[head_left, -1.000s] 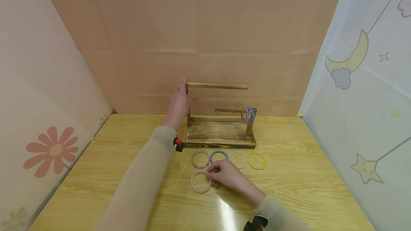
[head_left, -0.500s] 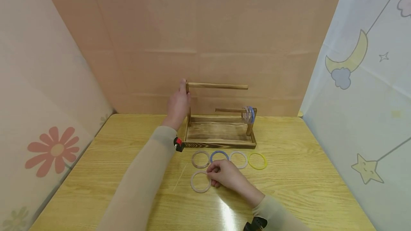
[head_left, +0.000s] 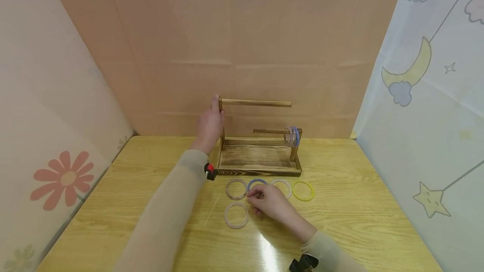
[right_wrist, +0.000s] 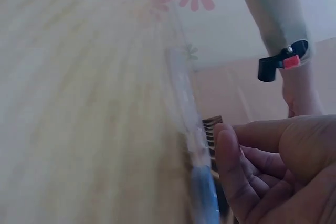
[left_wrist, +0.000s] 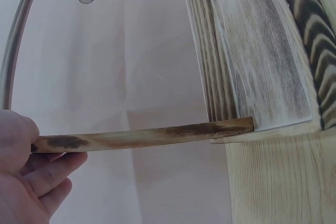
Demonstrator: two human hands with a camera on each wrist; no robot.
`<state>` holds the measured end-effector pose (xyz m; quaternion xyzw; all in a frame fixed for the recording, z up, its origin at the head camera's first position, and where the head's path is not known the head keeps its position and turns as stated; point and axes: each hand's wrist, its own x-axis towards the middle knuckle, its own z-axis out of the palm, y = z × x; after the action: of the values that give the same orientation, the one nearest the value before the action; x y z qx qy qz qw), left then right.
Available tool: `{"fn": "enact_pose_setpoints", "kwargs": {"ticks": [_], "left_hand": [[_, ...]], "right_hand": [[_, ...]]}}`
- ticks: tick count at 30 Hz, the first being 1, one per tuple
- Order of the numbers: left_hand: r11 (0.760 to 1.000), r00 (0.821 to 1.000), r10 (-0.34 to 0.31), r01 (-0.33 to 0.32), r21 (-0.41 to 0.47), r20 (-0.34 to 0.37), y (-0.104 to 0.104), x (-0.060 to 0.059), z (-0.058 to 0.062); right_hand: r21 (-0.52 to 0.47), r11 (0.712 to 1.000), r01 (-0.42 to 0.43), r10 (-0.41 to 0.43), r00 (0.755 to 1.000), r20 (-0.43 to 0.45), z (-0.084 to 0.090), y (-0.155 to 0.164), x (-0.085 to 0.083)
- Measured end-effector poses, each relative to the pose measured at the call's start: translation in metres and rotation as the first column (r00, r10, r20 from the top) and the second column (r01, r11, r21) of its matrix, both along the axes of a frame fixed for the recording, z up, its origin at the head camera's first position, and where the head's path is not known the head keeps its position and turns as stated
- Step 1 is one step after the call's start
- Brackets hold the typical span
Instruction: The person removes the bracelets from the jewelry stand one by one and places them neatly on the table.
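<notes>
My left hand [head_left: 209, 125] grips the left upright post [left_wrist: 142, 136] of a wooden rack [head_left: 259, 156], just below its upper rod [head_left: 255, 103]. The lower rod [head_left: 270, 131] carries a few rings [head_left: 293, 136] at its right end. In front of the rack lie a clear ring [head_left: 236, 189], a blue ring [head_left: 258, 181], a white ring [head_left: 282, 183] and a yellow ring [head_left: 303, 190], with a pale ring [head_left: 236, 215] nearer to me. My right hand [head_left: 264, 201] rests with loosely curled fingers over the blue ring [right_wrist: 207, 198], its fingertips [right_wrist: 228, 150] beside the ring's edge and nothing held between them.
The wooden table [head_left: 359, 205] is walled by a peach backdrop [head_left: 242, 32], a flower-print sheet [head_left: 56, 116] on the left and a moon-and-star sheet [head_left: 427, 95] on the right. The rack stands at the table's far edge.
My right hand has left the pale front ring and moved a little away from me onto the blue ring. The pale ring lies where it was. My left hand has kept still on the post.
</notes>
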<state>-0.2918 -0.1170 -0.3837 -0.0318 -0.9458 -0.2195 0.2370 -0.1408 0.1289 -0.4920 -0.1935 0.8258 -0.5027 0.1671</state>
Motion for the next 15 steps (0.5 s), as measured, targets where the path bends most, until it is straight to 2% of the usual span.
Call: {"fn": "enact_pose_setpoints", "kwargs": {"ticks": [4, 7, 11, 15], "left_hand": [[1.000, 1.000, 0.002, -0.002, -0.010, -0.002, 0.000, 0.001, 0.001], [1.000, 1.000, 0.001, -0.001, -0.020, -0.011, -0.001, 0.002, 0.001], [1.000, 1.000, -0.004, 0.003, -0.016, -0.014, -0.001, 0.003, 0.002], [1.000, 1.000, -0.002, 0.002, -0.012, -0.005, -0.001, 0.004, 0.003]], "right_hand": [[-0.020, 0.996, 0.090, -0.090, 0.995, -0.033, 0.015, 0.007, -0.007], [-0.056, 0.984, 0.170, -0.174, 0.982, -0.068, 0.027, 0.013, -0.014], [-0.121, 0.959, 0.258, -0.273, 0.953, -0.133, 0.042, 0.023, -0.026], [-0.199, 0.922, 0.332, -0.364, 0.918, -0.155, 0.053, 0.033, -0.037]]}}
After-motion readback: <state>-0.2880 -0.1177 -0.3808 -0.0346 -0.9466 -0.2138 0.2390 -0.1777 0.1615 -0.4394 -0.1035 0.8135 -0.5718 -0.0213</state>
